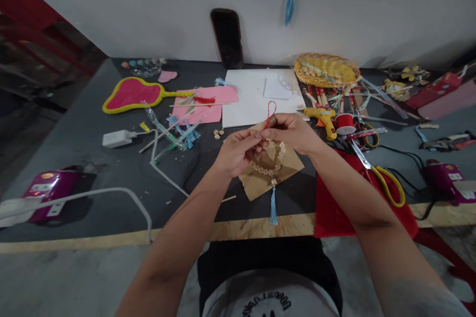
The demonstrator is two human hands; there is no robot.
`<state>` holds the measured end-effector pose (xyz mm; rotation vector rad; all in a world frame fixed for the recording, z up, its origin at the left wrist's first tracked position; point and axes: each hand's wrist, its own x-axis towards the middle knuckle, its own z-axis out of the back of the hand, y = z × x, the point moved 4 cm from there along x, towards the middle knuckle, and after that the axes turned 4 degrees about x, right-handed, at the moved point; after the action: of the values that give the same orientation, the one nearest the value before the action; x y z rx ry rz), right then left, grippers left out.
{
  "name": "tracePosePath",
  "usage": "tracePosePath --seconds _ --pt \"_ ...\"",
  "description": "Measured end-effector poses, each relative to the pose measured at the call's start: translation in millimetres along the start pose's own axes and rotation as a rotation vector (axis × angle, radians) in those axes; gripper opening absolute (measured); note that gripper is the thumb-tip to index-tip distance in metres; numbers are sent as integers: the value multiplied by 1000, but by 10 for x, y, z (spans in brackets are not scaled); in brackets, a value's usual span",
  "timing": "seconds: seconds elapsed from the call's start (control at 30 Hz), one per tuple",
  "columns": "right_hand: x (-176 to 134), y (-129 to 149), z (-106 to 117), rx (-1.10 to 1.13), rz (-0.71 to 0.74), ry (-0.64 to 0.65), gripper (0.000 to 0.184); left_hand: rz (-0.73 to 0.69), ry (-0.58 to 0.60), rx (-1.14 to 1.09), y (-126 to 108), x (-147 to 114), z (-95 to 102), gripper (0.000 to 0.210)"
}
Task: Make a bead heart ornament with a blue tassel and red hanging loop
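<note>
Both of my hands meet above a brown paper sheet (292, 168), pinching a red cord (271, 109) whose loop stands up over the fingertips. My left hand (241, 151) has its fingers closed at the cord's lower part. Thumb and fingers of my right hand (288, 131) are pressed together on the same cord. Below them hangs a ring of pale beads (277, 163), with a light blue tassel (274, 205) at its bottom. The knot itself is hidden by my fingers.
Yellow-handled scissors (386, 185) rest on red cloth (330, 208) at the right. Behind are a yellow glue gun (325, 119), a red thread spool (345, 124) and a wicker basket (357, 77). A pink fan (134, 96) and white cable (122, 189) are left. A phone (227, 37) leans against the wall.
</note>
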<state>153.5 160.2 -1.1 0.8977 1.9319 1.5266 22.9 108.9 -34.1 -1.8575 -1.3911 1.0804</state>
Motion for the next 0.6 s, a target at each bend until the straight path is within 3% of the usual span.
tracePosePath --seconds 0.13,0.33,0.6 --pt "4 -11 58 25 7 -66 40 0 49 -16 -5 -15 -7 34" --pt "9 -12 48 46 -7 -19 39 64 78 -14 -1 -30 -31 32" --pt "8 -8 55 -34 2 -12 40 29 54 53 23 3 -13 31"
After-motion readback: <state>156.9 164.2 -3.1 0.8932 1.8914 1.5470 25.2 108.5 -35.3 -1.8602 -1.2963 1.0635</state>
